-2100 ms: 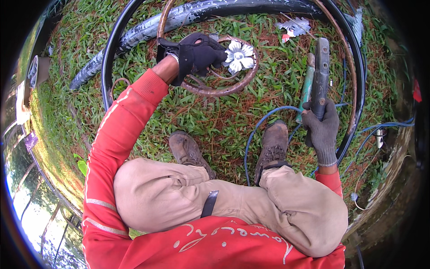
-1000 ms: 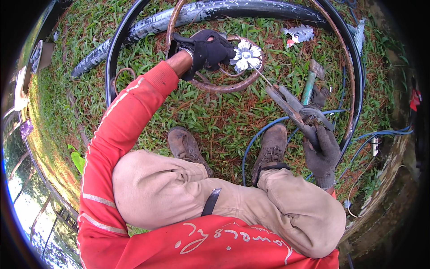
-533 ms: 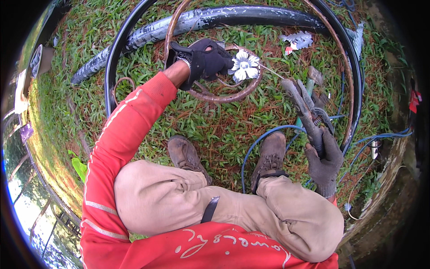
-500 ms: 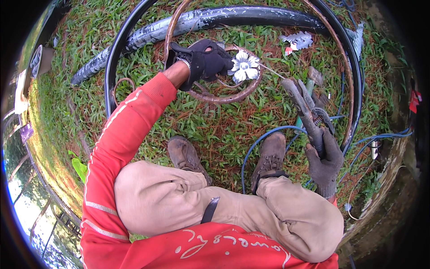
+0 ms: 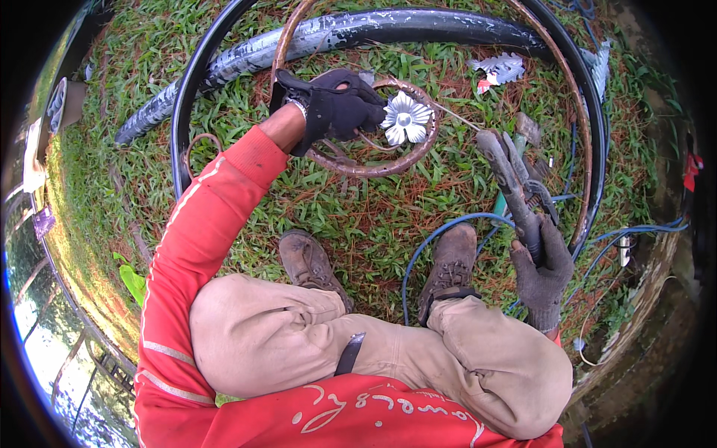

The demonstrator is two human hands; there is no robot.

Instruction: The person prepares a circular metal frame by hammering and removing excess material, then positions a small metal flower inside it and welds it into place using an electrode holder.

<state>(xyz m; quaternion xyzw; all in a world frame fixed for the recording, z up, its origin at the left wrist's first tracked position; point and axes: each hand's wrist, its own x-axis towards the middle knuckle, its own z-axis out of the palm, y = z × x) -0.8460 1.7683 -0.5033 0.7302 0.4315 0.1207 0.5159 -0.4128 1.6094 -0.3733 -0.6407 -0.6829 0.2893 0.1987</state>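
My left hand (image 5: 337, 110), in a black glove, is closed at the edge of a silver metal flower (image 5: 405, 119), its fingertips hidden behind the glove. The flower sits inside the curl of a rusty brown metal scroll (image 5: 358, 170), facing up. Lower right, my right hand (image 5: 547, 272), in a grey knit glove, grips the handle of a welding electrode holder (image 5: 511, 179). A thin welding electrode (image 5: 457, 116) sticks out of its jaws toward the flower; its tip ends near the scroll's right side, and I cannot tell whether it touches.
A thick black pipe with peeling paint (image 5: 328, 34) crosses the grass behind the scroll. A black curved bar (image 5: 179, 127) arches around the work. A hammer (image 5: 528, 129) lies beyond the holder. Blue cable (image 5: 441, 226) loops near my right boot (image 5: 453, 257). Silver metal leaves (image 5: 499, 68) lie upper right.
The flower has turned a little and shifted slightly down, with my left hand moving slightly left. The electrode holder has moved a touch to the right.
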